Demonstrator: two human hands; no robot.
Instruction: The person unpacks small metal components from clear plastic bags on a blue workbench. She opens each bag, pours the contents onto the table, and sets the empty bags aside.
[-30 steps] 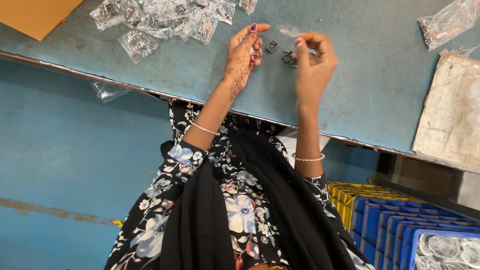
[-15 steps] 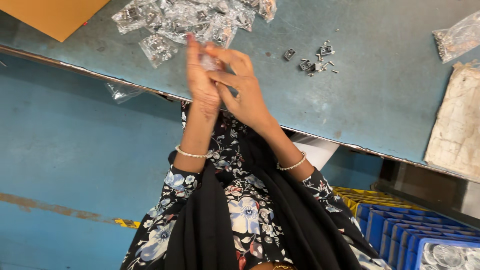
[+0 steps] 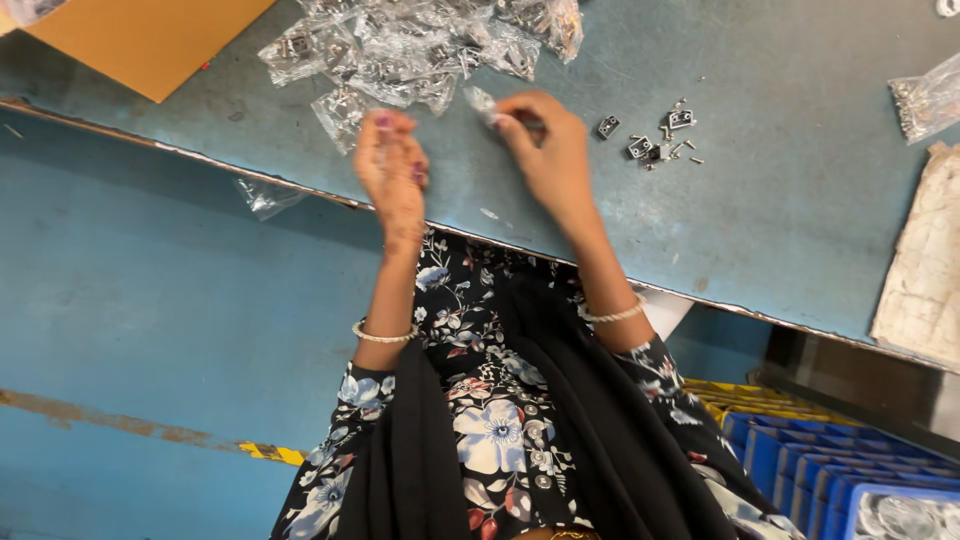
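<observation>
The right hand point(image 3: 548, 150) pinches a small clear bag point(image 3: 482, 102) above the scuffed blue-grey table point(image 3: 780, 220), blue floor point(image 3: 150, 300) below.

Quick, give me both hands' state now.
Left hand: fingers curled, contents cannot be told.
Right hand: pinching a small clear plastic bag.

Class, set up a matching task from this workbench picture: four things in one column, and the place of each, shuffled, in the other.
Things:
1. pile of clear plastic bags with small metal parts
2. flat orange cardboard sheet
3. loose small grey metal brackets and screws
4. stacked blue plastic trays

Places:
A. bottom right, below the table edge
B. top left corner of the blue table
C. just right of the right hand
D. top centre, beyond both hands

Pairs: 1-D, 2-B, 3-C, 4-A
</observation>
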